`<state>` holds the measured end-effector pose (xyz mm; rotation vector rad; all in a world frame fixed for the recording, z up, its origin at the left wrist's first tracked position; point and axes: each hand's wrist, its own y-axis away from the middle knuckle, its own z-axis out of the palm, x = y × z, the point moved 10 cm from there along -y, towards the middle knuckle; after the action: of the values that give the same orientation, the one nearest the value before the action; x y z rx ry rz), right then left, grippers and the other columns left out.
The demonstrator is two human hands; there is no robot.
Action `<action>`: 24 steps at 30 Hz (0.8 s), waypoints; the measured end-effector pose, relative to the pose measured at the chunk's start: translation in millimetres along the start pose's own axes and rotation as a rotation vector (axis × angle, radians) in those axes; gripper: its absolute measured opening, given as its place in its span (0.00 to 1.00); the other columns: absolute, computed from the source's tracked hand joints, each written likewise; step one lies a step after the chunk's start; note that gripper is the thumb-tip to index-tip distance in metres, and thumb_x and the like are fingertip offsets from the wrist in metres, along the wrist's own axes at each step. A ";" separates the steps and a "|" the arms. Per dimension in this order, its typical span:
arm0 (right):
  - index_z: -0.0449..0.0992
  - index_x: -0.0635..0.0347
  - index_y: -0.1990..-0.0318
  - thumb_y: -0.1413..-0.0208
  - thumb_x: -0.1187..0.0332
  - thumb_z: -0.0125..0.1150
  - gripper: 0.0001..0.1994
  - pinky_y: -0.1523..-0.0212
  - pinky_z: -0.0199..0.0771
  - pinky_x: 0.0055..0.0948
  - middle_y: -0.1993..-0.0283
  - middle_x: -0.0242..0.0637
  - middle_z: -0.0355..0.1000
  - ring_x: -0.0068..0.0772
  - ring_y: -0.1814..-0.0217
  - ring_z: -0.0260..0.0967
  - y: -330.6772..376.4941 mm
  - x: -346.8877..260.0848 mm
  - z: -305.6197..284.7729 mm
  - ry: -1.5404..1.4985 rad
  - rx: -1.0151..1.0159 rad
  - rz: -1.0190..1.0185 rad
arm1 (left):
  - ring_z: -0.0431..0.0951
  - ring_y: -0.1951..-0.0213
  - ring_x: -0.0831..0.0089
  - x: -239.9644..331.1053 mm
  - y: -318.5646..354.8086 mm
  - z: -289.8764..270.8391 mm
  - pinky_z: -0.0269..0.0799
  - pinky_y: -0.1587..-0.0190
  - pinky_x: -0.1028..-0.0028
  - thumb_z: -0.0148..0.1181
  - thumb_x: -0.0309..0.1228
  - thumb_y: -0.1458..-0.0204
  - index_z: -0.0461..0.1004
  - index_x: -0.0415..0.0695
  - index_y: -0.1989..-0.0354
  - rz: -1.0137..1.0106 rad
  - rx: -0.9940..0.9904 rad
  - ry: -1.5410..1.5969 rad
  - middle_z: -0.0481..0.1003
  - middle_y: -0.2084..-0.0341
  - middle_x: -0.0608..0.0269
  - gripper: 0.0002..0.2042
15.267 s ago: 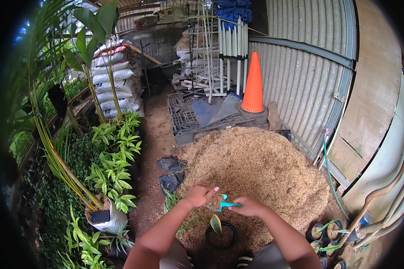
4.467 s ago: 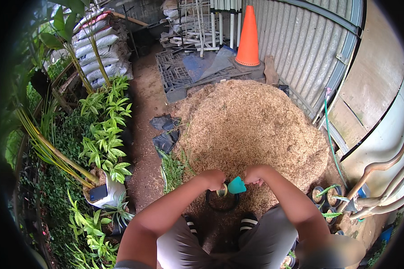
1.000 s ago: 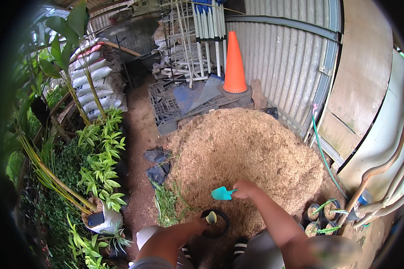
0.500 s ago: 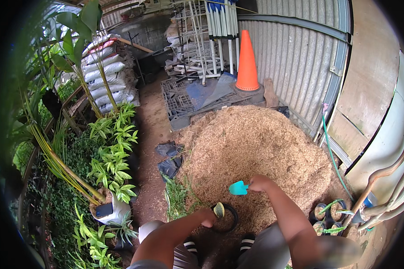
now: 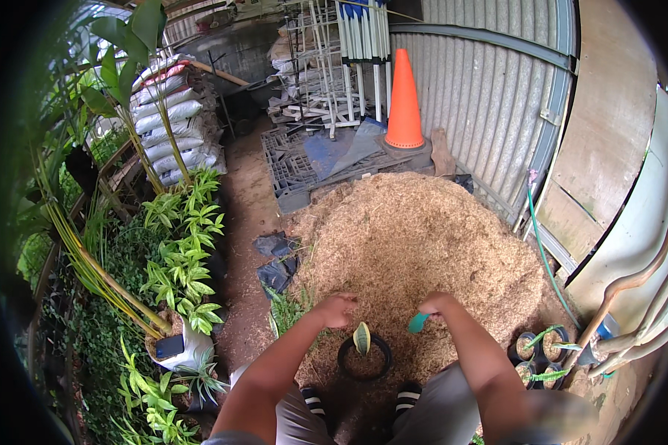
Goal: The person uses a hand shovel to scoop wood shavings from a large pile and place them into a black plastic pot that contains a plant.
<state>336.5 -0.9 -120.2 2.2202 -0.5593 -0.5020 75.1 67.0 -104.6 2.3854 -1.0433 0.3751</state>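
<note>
A small black pot (image 5: 364, 357) stands on the ground between my feet, with a single pale green leaf cutting (image 5: 361, 337) upright in it. My left hand (image 5: 337, 309) hovers just left of and above the pot, fingers curled, close to the leaf; whether it touches the leaf is unclear. My right hand (image 5: 436, 304) grips a small teal trowel (image 5: 418, 322), its blade pointing down toward the pot's right rim. Both hands lie at the near edge of a big heap of tan sawdust-like mix (image 5: 416, 252).
Several small potted cuttings (image 5: 538, 356) stand at the right by a green hose (image 5: 542, 252). An orange cone (image 5: 404, 100), a grey pallet (image 5: 293, 159) and stacked sacks (image 5: 171, 126) lie beyond. Leafy plants (image 5: 182, 252) and a white pot (image 5: 182, 345) line the left.
My right hand brought the trowel from the heap back toward the pot. My left hand rose from the pot's rim to just above its left side.
</note>
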 end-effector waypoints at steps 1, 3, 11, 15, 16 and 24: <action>0.75 0.62 0.77 0.46 0.66 0.56 0.11 0.80 0.65 0.29 0.80 0.34 0.69 0.25 0.81 0.65 -7.0 -5.6 2.4 -0.094 -0.005 -0.036 | 0.49 0.26 0.56 0.9 -0.6 -3.7 0.46 0.25 0.60 0.56 0.33 0.43 0.71 0.51 0.37 0.030 0.037 0.078 0.50 0.26 0.61 0.23; 0.76 0.61 0.75 0.46 0.61 0.60 0.13 0.81 0.65 0.26 0.81 0.34 0.69 0.24 0.80 0.65 -17.3 -16.3 5.3 -0.283 -0.011 -0.099 | 0.53 0.28 0.56 9.5 2.0 -26.5 0.49 0.26 0.61 0.55 0.32 0.43 0.73 0.50 0.40 0.043 0.178 0.121 0.52 0.27 0.59 0.20; 0.78 0.63 0.74 0.43 0.59 0.59 0.16 0.79 0.66 0.29 0.79 0.38 0.71 0.28 0.78 0.69 -12.1 -51.1 -14.0 -0.667 0.137 -0.270 | 0.80 0.57 0.52 -66.7 34.5 -93.9 0.76 0.52 0.58 0.57 0.34 0.47 0.77 0.48 0.57 -0.246 0.771 0.208 0.76 0.51 0.51 0.11; 0.81 0.66 0.68 0.51 0.67 0.60 0.10 0.70 0.76 0.36 0.66 0.47 0.79 0.38 0.68 0.79 15.2 -38.4 -15.4 -0.025 0.235 -0.124 | 0.80 0.59 0.50 -82.5 34.0 -72.3 0.75 0.55 0.58 0.58 0.36 0.47 0.77 0.44 0.61 -0.274 0.552 0.206 0.79 0.61 0.48 0.10; 0.80 0.66 0.71 0.52 0.66 0.59 0.11 0.71 0.76 0.35 0.69 0.47 0.79 0.38 0.70 0.78 0.7 -26.0 -11.2 0.069 0.223 -0.121 | 0.80 0.59 0.50 -73.8 33.0 -72.8 0.75 0.55 0.58 0.58 0.36 0.47 0.78 0.43 0.62 -0.284 0.501 0.240 0.79 0.63 0.48 0.11; 0.80 0.66 0.76 0.58 0.72 0.54 0.09 0.73 0.76 0.36 0.74 0.46 0.78 0.38 0.73 0.77 -24.2 -9.4 -0.7 0.148 0.121 -0.106 | 0.80 0.56 0.56 -31.2 10.1 -22.0 0.73 0.51 0.62 0.56 0.52 0.39 0.78 0.43 0.53 -0.145 0.048 0.299 0.80 0.61 0.48 0.23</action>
<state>334.6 19.2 -136.6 2.3891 -0.4047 -0.3616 45.7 92.1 -96.5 2.3367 -0.7289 0.6855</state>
